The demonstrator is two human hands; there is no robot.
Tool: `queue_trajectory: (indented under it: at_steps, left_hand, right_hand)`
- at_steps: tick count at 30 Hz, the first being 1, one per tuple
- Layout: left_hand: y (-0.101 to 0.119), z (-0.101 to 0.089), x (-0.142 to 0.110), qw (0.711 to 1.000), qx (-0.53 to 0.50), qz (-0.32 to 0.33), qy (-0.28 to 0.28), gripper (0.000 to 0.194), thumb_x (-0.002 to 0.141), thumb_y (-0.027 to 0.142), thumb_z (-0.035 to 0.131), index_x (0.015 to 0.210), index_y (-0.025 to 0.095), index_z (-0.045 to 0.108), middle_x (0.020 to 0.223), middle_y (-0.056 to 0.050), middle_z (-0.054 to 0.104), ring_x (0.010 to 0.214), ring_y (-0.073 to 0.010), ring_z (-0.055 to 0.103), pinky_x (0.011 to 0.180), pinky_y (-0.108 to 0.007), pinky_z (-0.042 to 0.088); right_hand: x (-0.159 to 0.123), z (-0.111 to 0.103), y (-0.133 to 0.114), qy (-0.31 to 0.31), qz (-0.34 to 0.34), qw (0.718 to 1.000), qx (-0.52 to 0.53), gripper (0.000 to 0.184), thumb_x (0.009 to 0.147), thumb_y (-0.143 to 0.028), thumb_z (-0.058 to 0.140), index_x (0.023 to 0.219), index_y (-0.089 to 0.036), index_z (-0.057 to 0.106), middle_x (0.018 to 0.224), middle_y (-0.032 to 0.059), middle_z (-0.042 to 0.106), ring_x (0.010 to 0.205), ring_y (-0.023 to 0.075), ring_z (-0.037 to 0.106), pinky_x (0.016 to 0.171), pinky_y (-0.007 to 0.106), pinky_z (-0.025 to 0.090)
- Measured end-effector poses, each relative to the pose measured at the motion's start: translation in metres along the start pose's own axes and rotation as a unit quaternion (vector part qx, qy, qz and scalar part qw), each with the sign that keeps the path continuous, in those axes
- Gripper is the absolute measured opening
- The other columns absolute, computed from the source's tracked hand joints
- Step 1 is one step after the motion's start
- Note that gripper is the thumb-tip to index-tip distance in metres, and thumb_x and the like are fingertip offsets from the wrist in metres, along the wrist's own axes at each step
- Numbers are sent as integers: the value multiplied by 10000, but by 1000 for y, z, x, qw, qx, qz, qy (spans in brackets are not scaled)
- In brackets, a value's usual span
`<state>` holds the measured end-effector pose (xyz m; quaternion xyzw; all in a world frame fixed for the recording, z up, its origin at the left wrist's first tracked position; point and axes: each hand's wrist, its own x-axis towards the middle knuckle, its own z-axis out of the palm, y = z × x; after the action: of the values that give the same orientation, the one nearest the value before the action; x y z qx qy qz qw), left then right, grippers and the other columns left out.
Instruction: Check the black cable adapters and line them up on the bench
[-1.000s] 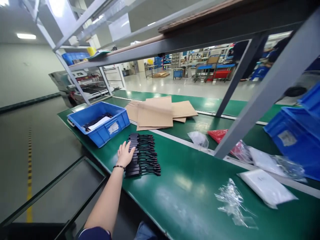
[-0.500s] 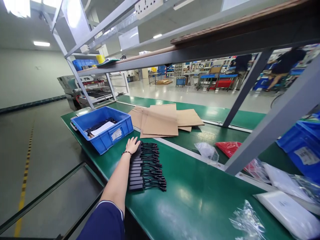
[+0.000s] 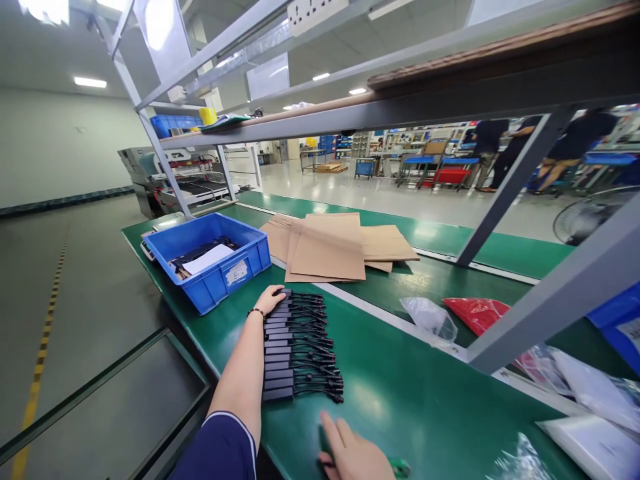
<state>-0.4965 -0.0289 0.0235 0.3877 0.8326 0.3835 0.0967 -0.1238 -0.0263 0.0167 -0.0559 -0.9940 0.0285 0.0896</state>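
A row of slim black boxes with short cables [image 3: 279, 363] lies side by side on the green tabletop, their cable ends pointing right. My left hand [image 3: 271, 300], a beaded bracelet at its wrist, rests at the far end of the row. Its fingers are extended against the last box and do not lift it. At the bottom edge, my right hand [image 3: 357, 455] is over the table near the row's close end, slightly blurred, with its index finger out and the others bent. A small green object [image 3: 400, 467] sticks out from under its palm; most of it is hidden.
A blue bin [image 3: 215, 283] holding black parts and white paper stands left of the row. Flat cardboard sheets [image 3: 327, 250] lie behind. To the right are clear plastic bags [image 3: 430, 320], a red bag [image 3: 475, 313], and a slanted grey post [image 3: 565, 287].
My right hand has come into view from below with the green object. The fingers of my left hand have drawn together at the row's far end. The view has shifted slightly.
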Motion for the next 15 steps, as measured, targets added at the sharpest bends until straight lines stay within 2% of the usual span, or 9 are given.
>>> queue_trajectory:
  at_steps: [3, 7, 10, 15]
  left_hand:
    - [2, 7, -4, 1000, -1, 0, 11, 321, 751, 296, 510, 1038, 152, 527, 1101, -74, 516, 1026, -174, 465, 920, -371, 324]
    - [12, 21, -10, 1000, 2, -1, 17, 317, 723, 282, 515, 1023, 187, 556, 1068, -56, 534, 1006, -160, 480, 914, -274, 337]
    - [27, 37, -16, 1000, 6, 13, 7, 332, 717, 300, 510, 1025, 187, 558, 1054, -53, 539, 996, -170, 484, 900, -266, 346]
    - [67, 79, -21, 999, 9, 42, -19, 337, 715, 332, 510, 1022, 204, 561, 1065, -49, 533, 1004, -179, 467, 902, -273, 336]
  right_hand:
    - [46, -6, -24, -4, 13, 1000, -26, 553, 664, -279, 572, 1177, -159, 403, 859, 61, 586, 563, 165, 581, 447, 226, 439]
    - [66, -4, -39, -21, 38, 999, -28, 585, 640, -295, 617, 1171, -162, 411, 890, 82, 579, 601, 183, 583, 458, 245, 435]
    - [58, -3, -33, -23, 58, 998, -14, 505, 652, -233, 602, 1128, -173, 444, 858, 70, 579, 622, 179, 581, 490, 246, 438]
    - [18, -2, -8, -23, 107, 994, -20, 472, 666, -189, 580, 1119, -176, 448, 914, 64, 578, 651, 168, 586, 517, 232, 438]
